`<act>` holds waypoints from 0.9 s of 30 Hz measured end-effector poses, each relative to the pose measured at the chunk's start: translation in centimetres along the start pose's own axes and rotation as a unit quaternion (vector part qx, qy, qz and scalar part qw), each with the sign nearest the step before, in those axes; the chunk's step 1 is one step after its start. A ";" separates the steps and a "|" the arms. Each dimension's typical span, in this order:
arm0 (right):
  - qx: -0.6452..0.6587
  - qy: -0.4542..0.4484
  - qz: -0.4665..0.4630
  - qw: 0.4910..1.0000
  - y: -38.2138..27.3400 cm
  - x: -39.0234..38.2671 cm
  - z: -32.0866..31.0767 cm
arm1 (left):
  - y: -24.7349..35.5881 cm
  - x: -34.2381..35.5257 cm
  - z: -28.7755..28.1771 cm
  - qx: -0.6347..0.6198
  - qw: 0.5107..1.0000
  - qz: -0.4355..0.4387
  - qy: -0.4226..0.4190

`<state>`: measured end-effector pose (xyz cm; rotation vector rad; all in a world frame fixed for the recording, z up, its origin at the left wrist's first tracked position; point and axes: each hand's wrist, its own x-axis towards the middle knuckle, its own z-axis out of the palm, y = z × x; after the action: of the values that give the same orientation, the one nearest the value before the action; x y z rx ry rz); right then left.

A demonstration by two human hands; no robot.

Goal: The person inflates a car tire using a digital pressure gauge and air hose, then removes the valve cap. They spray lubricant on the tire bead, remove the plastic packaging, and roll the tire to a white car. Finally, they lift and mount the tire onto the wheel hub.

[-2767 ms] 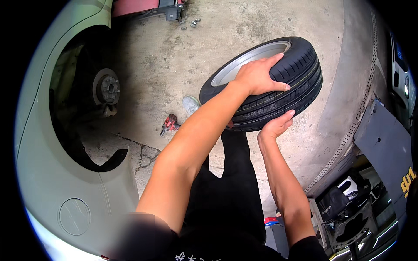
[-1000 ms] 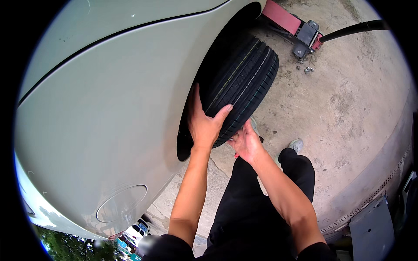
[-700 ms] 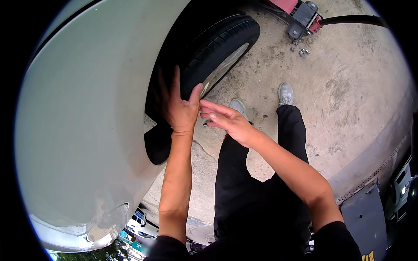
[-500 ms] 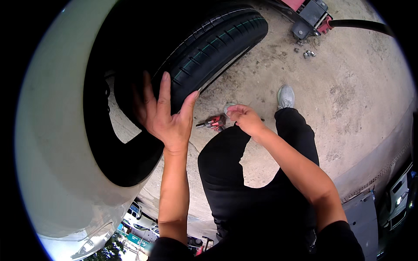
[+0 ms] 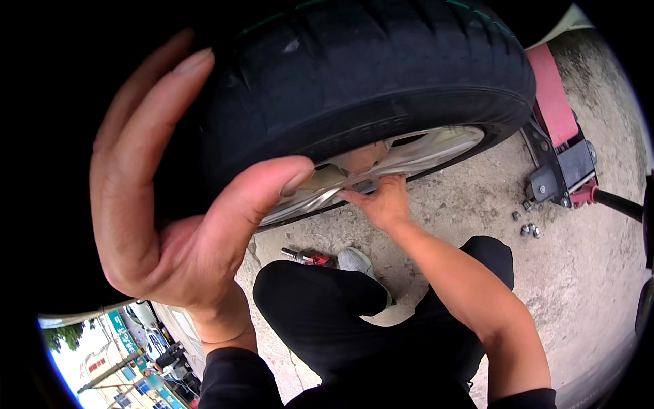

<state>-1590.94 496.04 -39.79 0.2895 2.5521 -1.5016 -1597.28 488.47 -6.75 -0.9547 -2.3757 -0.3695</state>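
Note:
A wheel with a black tyre (image 5: 381,61) and a silver spoked rim (image 5: 443,146) fills the upper middle. Fingers spread and curved, my left hand (image 5: 170,184) looms large beside the tyre's left part, its thumb across the near sidewall. The hand is open; whether it touches the rubber I cannot tell. At the lower edge of the rim, my right hand (image 5: 387,204) has its thumb towards the wheel's middle and its fingers bent around a spoke area. Those fingertips are partly hidden.
A red and black floor jack (image 5: 575,163) with a black handle (image 5: 616,203) stands at the right. Several lug nuts (image 5: 530,230) lie below it. A red and black impact wrench (image 5: 310,257) rests on the concrete by my shoe (image 5: 354,260).
My view has come closer to the wheel, and the rim now shows. The right hand has moved from above my knee up to the rim. My left hand remains spread by the tyre.

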 end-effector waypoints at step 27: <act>-0.053 -0.014 -0.028 0.998 0.1 0.3 -0.1 | 2.1 -14.5 8.0 -0.516 0.712 -0.436 0.192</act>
<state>-1591.25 496.20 -39.88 0.1832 2.6268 -1.3730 -1590.21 485.39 -21.58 0.0493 -1.9289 -2.1626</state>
